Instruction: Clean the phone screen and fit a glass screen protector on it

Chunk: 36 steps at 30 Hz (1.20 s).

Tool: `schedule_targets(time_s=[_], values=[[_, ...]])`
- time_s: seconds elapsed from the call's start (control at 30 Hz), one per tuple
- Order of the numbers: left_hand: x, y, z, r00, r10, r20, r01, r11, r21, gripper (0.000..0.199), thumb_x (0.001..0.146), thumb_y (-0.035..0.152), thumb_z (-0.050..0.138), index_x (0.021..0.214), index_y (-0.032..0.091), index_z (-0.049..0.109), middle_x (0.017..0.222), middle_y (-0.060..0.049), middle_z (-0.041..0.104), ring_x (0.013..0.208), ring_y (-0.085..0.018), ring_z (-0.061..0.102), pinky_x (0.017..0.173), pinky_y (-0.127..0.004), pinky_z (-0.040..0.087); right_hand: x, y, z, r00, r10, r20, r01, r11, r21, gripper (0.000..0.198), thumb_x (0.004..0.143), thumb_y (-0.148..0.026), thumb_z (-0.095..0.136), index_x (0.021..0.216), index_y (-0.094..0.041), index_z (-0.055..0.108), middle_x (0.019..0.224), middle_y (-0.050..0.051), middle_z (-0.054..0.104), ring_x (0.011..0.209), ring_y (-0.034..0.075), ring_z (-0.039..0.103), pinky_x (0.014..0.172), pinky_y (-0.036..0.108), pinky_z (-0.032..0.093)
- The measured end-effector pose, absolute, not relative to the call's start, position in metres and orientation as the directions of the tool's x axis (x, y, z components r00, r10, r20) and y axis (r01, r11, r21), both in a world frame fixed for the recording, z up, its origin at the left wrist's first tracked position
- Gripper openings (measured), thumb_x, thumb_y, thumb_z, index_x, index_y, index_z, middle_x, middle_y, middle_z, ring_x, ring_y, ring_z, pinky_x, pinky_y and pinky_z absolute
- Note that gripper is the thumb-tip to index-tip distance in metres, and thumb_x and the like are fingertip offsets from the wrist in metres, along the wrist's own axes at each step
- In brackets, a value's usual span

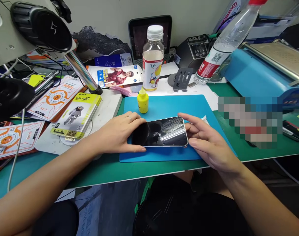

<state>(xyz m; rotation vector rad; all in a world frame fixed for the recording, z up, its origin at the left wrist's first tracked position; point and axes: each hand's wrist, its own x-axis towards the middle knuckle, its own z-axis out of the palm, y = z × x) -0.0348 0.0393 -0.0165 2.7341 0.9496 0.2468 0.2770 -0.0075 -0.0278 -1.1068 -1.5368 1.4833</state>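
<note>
A smartphone (164,131) with a dark, glossy screen is held face up, lengthwise, over a blue mat (208,106). My left hand (120,132) is closed on its left end, fingers along the far edge and thumb along the near edge. At the other end, my right hand (206,139) grips the phone lightly, index finger at the far corner and thumb by the near one; its other fingertips are partly hidden behind the phone. Just beyond the phone, a small yellow dropper bottle (143,102) stands upright on the mat.
Battery box (75,114) and orange-white screen boxes (57,98) lie left, beneath a microscope arm (82,70). Behind the mat stand a drink bottle (153,62), a phone stand (182,79) and a tilted water bottle (225,42). A blue machine (257,75) sits right.
</note>
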Motion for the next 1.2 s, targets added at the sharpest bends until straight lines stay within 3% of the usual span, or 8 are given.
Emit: schedule_targets(time_s=[0.27,0.47,1.2], values=[[-0.033,0.038,-0.017,0.781,0.619,0.081,0.587,-0.773,0.240,0.073,0.092,0.069,0.062,0.137,0.012,0.054,0.128,-0.018,0.063,0.115,-0.032,0.063,0.096,-0.044,0.056,0.277,-0.007,-0.038,-0.373,0.924,-0.082,-0.024,-0.098,-0.995,0.061,0.092,-0.035,0.070,0.150,-0.033,0.052,0.118,0.006,0.075,0.105,0.025,0.071,0.096,0.044,0.056],[-0.034,0.038,-0.019,0.785,0.612,0.095,0.586,-0.784,0.208,0.076,0.092,0.072,0.060,0.139,0.013,0.053,0.129,-0.018,0.063,0.115,-0.032,0.063,0.095,-0.044,0.056,0.278,-0.006,-0.042,-0.387,0.921,-0.044,-0.096,-0.088,-0.992,0.056,0.091,-0.030,0.073,0.145,-0.037,0.058,0.114,0.003,0.076,0.102,0.022,0.071,0.091,0.037,0.057],[-0.034,0.037,-0.019,0.794,0.595,0.122,0.568,-0.799,0.199,0.076,0.093,0.070,0.060,0.139,0.010,0.054,0.126,-0.018,0.063,0.113,-0.032,0.062,0.094,-0.045,0.056,0.277,-0.006,-0.039,-0.403,0.913,-0.061,-0.123,-0.120,-0.985,0.058,0.088,-0.039,0.079,0.143,-0.040,0.060,0.103,0.000,0.072,0.097,0.019,0.067,0.087,0.034,0.054]])
